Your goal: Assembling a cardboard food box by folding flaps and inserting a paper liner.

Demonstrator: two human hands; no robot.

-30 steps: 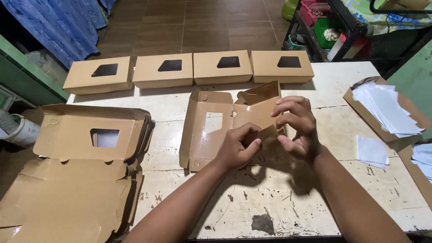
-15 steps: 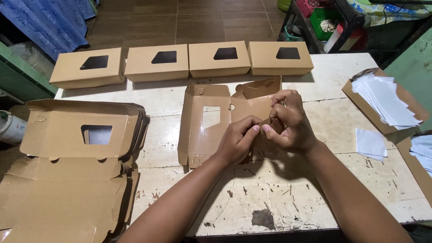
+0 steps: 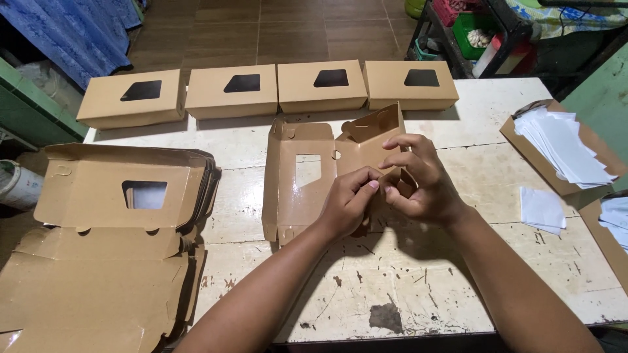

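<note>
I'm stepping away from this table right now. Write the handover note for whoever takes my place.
Left hand and right hand: both grip a flap on the right part of the half-folded window box at the middle of the table; the windowed lid lies open to the left.

Done: four closed window boxes stand in a row along the far edge.

Left: this box is not yet closed. A stack of flat box blanks waits on the left. White paper sheets sit in an open box on the right, with loose ones nearby.

A worn white table [image 3: 497,124] bears four closed boxes [image 3: 320,85], flat cardboard blanks [image 3: 104,261] and white sheets [image 3: 562,147].
</note>
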